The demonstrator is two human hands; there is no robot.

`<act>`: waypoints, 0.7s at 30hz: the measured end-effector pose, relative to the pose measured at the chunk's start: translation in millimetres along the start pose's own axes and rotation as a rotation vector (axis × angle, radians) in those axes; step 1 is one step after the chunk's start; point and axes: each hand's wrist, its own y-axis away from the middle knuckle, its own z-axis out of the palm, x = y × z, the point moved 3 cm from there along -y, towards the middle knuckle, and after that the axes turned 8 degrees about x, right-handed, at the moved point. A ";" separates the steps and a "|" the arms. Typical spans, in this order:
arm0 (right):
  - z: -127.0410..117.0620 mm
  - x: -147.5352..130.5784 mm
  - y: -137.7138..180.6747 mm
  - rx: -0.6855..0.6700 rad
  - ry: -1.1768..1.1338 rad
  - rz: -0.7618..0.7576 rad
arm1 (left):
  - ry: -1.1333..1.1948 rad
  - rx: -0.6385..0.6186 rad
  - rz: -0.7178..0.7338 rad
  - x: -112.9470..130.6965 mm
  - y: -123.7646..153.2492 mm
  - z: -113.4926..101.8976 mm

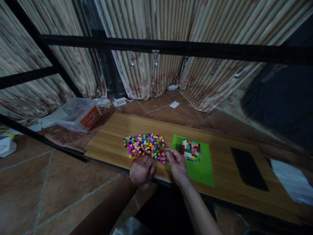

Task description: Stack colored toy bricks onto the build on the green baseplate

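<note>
two hands: both reach in from the near side, over the near edge of the tabletop.
brick pile: lies left of the green board, loose and many-coloured.
brick build: sits on the far part of the green board, just right of the right hand.
dropped piece: the small green brick could slip, i think, because it is tiny and only the fingertips hold it; it might get lost in the brick pile.
spilled bricks: the left hand could push some off the near edge if it slides, as the brick pile is close to it.
bumped build: the right hand is so close that a quick turn could knock the brick build.
left hand pose: low at the near side of the brick pile, back up, fingers bent; fingertips hidden, so i cannot tell if its grip is spread or pressed together.
right hand pose: arm slants far and left, fingers toward the brick pile; its grip looks to be pinching the small green brick.
</note>
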 end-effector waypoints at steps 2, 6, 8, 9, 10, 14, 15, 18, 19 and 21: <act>-0.6 0.2 1.0 0.013 -0.004 -0.002 | 0.000 0.000 0.003 0.1 0.0 0.0; -2.3 1.3 1.6 0.060 -0.017 -0.015 | 0.006 -0.001 0.001 0.2 -0.1 -0.2; -2.7 2.6 1.3 0.091 -0.020 -0.018 | 0.007 -0.001 -0.001 0.2 -0.4 -0.6; -2.5 3.5 1.0 0.102 -0.023 -0.020 | 0.008 -0.002 0.000 0.3 -0.5 -0.8; -2.3 4.6 0.7 0.109 -0.026 -0.022 | 0.008 -0.004 0.000 0.4 -0.6 -1.0; -1.4 10.8 -2.3 0.113 0.007 -0.009 | 0.007 -0.013 0.005 0.4 -0.4 -1.1; -1.6 12.2 -3.5 0.114 0.040 0.000 | 0.007 -0.012 0.007 0.4 -0.2 -1.0; -2.3 13.7 -7.0 0.105 0.183 0.020 | 0.006 0.002 0.016 0.2 0.1 -0.4; -2.1 13.0 -8.0 0.097 0.233 0.021 | 0.006 0.008 0.020 0.2 0.1 -0.3; -1.1 10.3 -10.1 0.087 0.305 0.011 | 0.006 0.015 0.027 0.3 0.0 -0.3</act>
